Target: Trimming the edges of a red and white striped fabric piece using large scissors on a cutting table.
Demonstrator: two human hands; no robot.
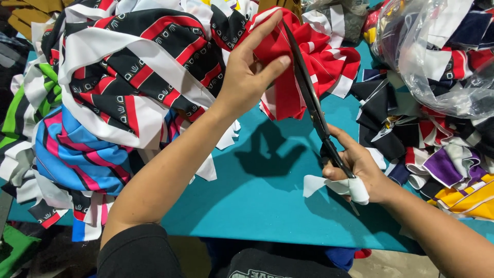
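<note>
Holding: left hand (252,72) pinches red-and-white fabric piece (309,62), limp, light, likely slippery
Cutting: right hand (360,170) closed around black scissors (311,98) handles
Grip: fabric best held near cut, taut

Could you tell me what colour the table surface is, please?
The table is teal, seen best in the head view.

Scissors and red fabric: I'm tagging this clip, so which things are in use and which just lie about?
In use: left hand pinching red fabric; right hand working black scissors.

Lying about: striped black, red and white pile; blue and pink cloth; clear plastic bag; teal table.
</note>
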